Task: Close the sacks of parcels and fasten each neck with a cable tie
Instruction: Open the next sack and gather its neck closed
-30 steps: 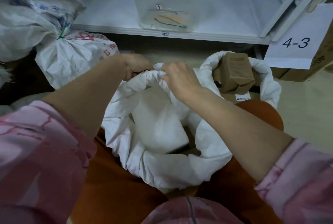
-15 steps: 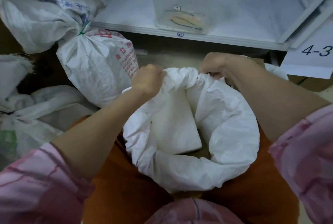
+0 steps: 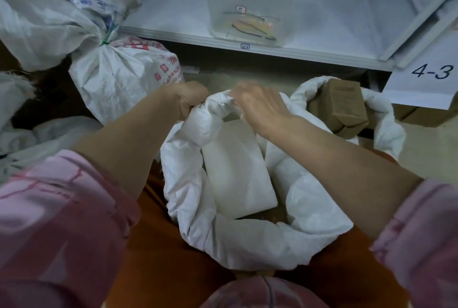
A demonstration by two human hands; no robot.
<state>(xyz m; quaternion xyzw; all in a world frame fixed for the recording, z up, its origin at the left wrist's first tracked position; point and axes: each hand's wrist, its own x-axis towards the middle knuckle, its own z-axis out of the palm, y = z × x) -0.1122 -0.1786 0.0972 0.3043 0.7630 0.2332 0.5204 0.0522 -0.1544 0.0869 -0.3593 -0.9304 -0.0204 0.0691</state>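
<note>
With your left hand (image 3: 192,99) clenched on the far rolled rim of the open sack (image 3: 198,208) just below the shelf (image 3: 173,10), and your blurred right hand (image 3: 260,107) pinching it alongside, unroll evenly before gathering the neck.

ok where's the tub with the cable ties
In the head view the clear tub sits on the white shelf at top centre, straight behind the open sack, left of the 4-3 sign.
</note>
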